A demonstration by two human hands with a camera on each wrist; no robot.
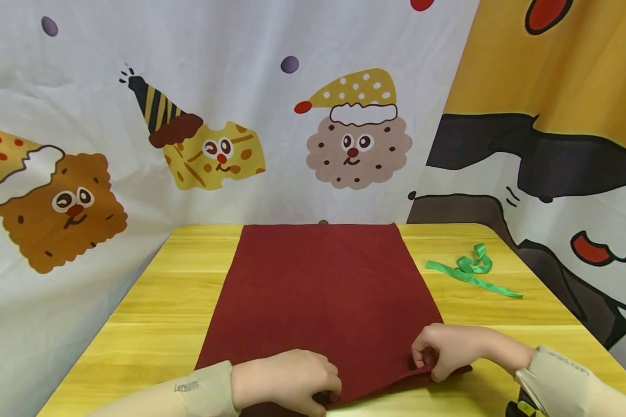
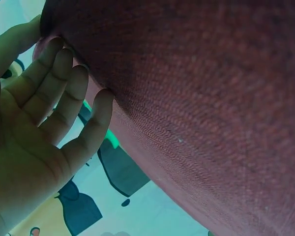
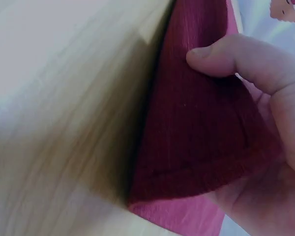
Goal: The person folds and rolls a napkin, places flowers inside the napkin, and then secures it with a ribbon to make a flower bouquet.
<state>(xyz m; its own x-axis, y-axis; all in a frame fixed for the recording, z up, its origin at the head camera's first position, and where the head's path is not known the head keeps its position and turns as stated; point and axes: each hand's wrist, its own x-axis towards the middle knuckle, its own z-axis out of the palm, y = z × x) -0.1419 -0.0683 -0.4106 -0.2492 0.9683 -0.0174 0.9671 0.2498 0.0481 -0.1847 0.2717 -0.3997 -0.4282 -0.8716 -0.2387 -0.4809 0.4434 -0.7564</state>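
A dark red cloth (image 1: 326, 289) lies flat over the middle of the table, its near edge lifted and wavy. At that edge on the right, my right hand (image 1: 451, 347) pinches the cloth between thumb and fingers. The right wrist view shows the thumb (image 3: 214, 59) pressing on the cloth (image 3: 191, 123), with a hemmed corner folded over below. Farther left along the same edge, my left hand (image 1: 292, 379) grips the cloth with bent fingers. In the left wrist view its fingertips (image 2: 105, 98) lie right at the cloth's edge.
A curled green ribbon (image 1: 466, 272) rests on the wooden table (image 1: 151, 307) to the right of the cloth. Behind the table hangs a curtain (image 1: 281, 116) printed with cartoon biscuits and cheese. A small dark and yellow object (image 1: 524, 408) shows by the right sleeve.
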